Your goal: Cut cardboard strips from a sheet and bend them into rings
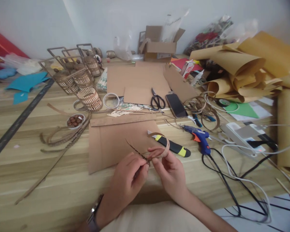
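My left hand (129, 175), with a watch on its wrist, pinches a thin dark patterned strip (135, 149) whose free end points up and to the left. Facing it, my right hand (171, 174) is closed on a curled light-brown strip (167, 148) that loops over its fingers. The two strips meet between my fingertips, where the join is hidden. Just beyond my hands, a utility knife (172, 146) with a black and yellow-green handle lies across the edge of a cardboard sheet (106, 148), its blade showing.
A blue glue gun (200, 138) with trailing cords and a power strip (241, 138) sit at right. Scissors (157, 100) and a phone (176, 105) lie farther back. Small woven baskets (89, 98), a bowl of brown balls (75, 121) and long strips (55, 161) are at left.
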`<state>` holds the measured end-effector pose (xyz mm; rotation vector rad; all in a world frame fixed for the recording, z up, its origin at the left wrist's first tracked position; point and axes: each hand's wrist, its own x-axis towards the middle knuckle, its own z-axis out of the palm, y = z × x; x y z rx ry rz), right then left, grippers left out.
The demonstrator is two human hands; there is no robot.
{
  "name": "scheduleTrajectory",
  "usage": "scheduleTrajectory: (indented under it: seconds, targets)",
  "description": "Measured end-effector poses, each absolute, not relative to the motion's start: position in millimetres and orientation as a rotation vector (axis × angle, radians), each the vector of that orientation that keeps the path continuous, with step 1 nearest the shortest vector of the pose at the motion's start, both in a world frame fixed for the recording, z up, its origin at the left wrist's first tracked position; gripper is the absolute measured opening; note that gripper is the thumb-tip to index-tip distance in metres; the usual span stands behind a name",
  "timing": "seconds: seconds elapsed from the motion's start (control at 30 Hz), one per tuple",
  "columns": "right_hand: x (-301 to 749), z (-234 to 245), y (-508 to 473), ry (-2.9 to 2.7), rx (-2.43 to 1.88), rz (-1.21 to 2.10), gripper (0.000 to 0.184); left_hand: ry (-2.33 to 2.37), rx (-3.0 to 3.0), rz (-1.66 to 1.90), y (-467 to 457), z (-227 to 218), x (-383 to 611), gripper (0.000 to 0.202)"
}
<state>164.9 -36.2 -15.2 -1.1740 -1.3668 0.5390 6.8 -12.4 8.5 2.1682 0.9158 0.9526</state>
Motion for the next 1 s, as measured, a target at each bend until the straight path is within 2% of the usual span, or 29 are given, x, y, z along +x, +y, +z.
scheduleTrajectory:
  seconds: [0.23, 0.47, 0.6, 0.73, 1.0]
  targets:
    - [172, -7, -37, -1.698, -1.128, 0.164, 0.018, 1.044, 2.113, 0.886, -12, 7, 5, 0.028]
    - [175, -6, -39, -1.845, -1.152, -0.138, 0.015, 1.100, 2.087, 0.859, -15, 12, 7, 0.020]
    - [172, -2, -40, -1.886, -1.129, -0.222, 0.014, 1.127, 2.136, 0.890, -15, 10, 8, 0.021]
    - [170, 1, -39, -1.889, -1.133, -0.206, 0.017, 1.133, 2.134, 0.888, -15, 7, 9, 0.022]
    - [170, -15, -38, -1.603, -1.206, 0.236, 0.018, 1.057, 2.087, 0.834, -16, 12, 6, 0.027]
